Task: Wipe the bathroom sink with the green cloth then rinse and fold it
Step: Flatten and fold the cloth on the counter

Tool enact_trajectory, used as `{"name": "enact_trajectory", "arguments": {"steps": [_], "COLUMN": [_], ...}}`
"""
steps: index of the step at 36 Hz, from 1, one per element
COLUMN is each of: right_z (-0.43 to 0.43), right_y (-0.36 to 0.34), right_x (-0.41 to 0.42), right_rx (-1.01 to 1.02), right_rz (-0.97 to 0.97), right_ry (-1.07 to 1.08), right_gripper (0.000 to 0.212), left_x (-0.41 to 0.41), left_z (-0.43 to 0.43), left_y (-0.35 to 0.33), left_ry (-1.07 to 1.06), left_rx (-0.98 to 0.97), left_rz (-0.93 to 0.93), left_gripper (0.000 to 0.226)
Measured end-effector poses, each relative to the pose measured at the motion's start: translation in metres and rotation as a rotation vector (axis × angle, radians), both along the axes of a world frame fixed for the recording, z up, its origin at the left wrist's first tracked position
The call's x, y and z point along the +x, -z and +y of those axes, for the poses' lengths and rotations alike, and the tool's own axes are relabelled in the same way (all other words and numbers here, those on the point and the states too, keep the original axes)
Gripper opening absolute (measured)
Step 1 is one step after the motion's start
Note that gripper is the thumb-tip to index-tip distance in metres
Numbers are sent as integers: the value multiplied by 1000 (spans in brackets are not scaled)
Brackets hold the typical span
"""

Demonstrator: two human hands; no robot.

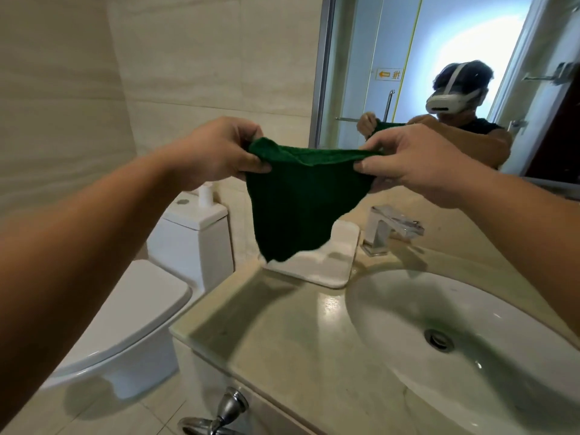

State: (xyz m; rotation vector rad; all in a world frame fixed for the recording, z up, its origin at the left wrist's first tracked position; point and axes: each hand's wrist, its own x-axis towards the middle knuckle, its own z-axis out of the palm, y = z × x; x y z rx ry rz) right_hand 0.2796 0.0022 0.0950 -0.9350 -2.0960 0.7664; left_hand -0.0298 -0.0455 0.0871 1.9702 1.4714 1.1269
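Held up in the air near the middle of the view: green cloth [301, 199], stretched along its top edge between two hands, the rest hanging loose, narrowing to a point at 6 o'clock. Top edge sagging slightly, a second layer of fabric showing just behind it.

At the cloth's 10 o'clock corner: left hand [219, 149], thumb and curled fingers closed on the fabric in a pinch. At the 2 o'clock corner: right hand [405, 158], thumb on the near side, fingers curled over the edge, likewise clamped on the fabric. Bare forearms reaching in from 8 o'clock and 4 o'clock.

Directly under the cloth's lower tip: white tray [332, 265] on the counter [266, 334], against the wall; touching the tray or hanging just clear of it, cannot tell.

At 3 o'clock from the hanging cloth: chrome tap [389, 229], square-bodied, well apart from the fabric. At 5 o'clock of the view: sink [392, 309], white oval bowl set into the pale counter, drain [438, 339] at its bottom.

At 8 o'clock: toilet [131, 315], lid down, small white bottle [205, 194] on the tank.

At 1 o'clock: mirror [392, 58], reflecting a person in a white headset, both hands raised with the cloth.
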Motion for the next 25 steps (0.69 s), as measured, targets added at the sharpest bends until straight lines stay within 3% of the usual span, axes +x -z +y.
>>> {"name": "enact_trajectory", "arguments": {"steps": [4, 8, 11, 15, 19, 25], "right_z": [-20, -41, -55, -53, -26, 7], "right_y": [13, 66, 114, 144, 148, 161], "right_x": [13, 17, 17, 14, 14, 9], "right_rx": [-112, -424, -587, -690, -672, -639], "right_rz": [-306, -595, -757, -729, -581, -486], "right_ry": [-141, -326, -434, -466, -279, -76], "right_gripper": [8, 10, 12, 10, 10, 15], "left_x": [2, 7, 14, 12, 1, 1], "left_z": [-29, -50, -65, -64, -43, -10], "left_y": [25, 94, 140, 172, 176, 178], "left_ry": [166, 373, 485, 488, 328, 109], "left_rx": [-200, -516, -706, -811, -827, -718], "left_rz": [154, 263, 316, 200, -7, 17], "left_gripper": [11, 29, 28, 24, 24, 18]}}
